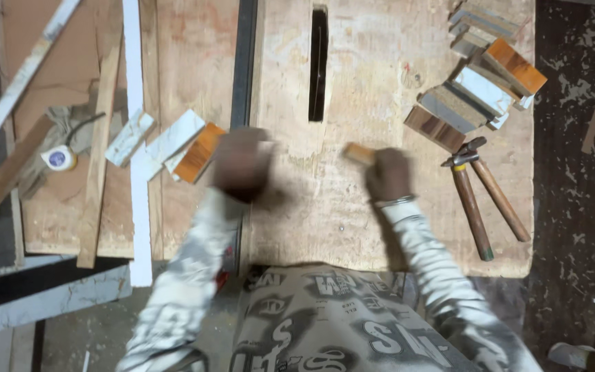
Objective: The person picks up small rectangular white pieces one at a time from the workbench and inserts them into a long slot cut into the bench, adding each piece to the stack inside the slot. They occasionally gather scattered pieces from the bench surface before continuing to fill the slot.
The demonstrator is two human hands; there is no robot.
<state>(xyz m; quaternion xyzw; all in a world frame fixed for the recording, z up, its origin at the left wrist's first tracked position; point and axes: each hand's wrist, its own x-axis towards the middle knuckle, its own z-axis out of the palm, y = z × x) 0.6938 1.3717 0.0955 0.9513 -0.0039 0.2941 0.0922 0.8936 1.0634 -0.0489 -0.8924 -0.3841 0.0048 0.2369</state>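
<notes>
I look straight down at a worn plywood saw table with a dark blade slot. My right hand is closed on a small orange-brown wood piece that pokes out to its left, just below and right of the slot. My left hand is motion-blurred over the table's left edge, next to a few laminate-faced offcuts; whether it holds anything is unclear.
A pair of pincers with brown handles lies at right. Several stacked laminate offcuts sit at the back right corner. White strips, wood battens and a tape measure lie on the left board. Sawdust-strewn floor borders the right.
</notes>
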